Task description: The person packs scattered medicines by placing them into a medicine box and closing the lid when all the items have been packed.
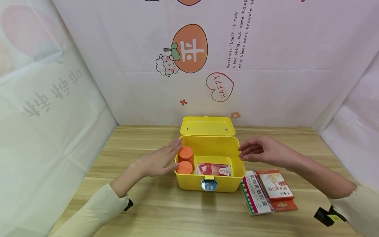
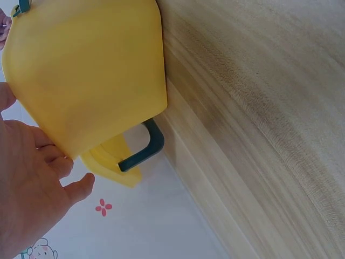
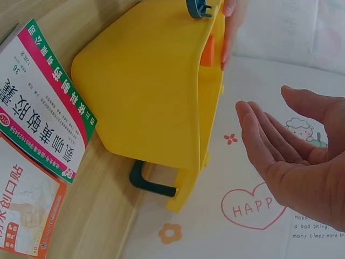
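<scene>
A yellow storage box [image 1: 192,182] stands on the table with its lid [image 1: 207,126] tipped back. Inside, two orange-capped bottles [image 1: 186,153] stand at the left, and a red and white medicine box [image 1: 214,169] lies beside them. My left hand [image 1: 158,161] is at the box's left rim, fingers extended; in the left wrist view its fingertips are right at the rim. Near the right rim, my right hand [image 1: 265,151] has loosely bent fingers and holds nothing. The right wrist view shows that hand [image 3: 302,145] apart from the box, palm and fingers bare.
Right of the box lie a white and green medicine box [image 1: 257,193] and an orange and white bandage box [image 1: 276,186]. A dark green handle [image 2: 153,145] sits behind the yellow box. A printed white cloth [image 1: 142,82] hangs along the table's back edge and sides.
</scene>
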`<move>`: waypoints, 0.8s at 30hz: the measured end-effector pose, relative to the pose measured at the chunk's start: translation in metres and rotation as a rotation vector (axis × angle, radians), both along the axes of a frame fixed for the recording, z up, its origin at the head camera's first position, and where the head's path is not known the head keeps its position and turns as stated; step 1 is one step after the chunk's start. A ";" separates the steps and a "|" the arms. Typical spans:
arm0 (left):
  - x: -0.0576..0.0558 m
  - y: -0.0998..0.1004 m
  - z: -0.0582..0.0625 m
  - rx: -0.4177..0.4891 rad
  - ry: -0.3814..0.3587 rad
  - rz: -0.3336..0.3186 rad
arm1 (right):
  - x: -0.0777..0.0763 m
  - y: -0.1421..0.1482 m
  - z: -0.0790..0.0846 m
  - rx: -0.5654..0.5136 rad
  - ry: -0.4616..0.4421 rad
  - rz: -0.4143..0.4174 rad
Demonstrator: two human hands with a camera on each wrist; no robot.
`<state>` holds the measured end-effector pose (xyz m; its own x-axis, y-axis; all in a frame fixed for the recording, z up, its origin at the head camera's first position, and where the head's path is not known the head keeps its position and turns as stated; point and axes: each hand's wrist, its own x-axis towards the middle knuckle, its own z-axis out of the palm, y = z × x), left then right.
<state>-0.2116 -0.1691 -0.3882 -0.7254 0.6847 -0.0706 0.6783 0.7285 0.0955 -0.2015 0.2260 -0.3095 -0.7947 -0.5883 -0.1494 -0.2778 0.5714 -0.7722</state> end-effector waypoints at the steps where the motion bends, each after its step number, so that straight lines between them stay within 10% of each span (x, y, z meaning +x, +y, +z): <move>1: 0.000 0.000 0.000 -0.002 0.002 -0.002 | 0.000 0.002 -0.001 0.002 -0.001 -0.007; 24: -0.001 -0.001 -0.002 0.011 0.015 -0.018 | 0.009 0.039 -0.027 -0.006 -0.055 -0.078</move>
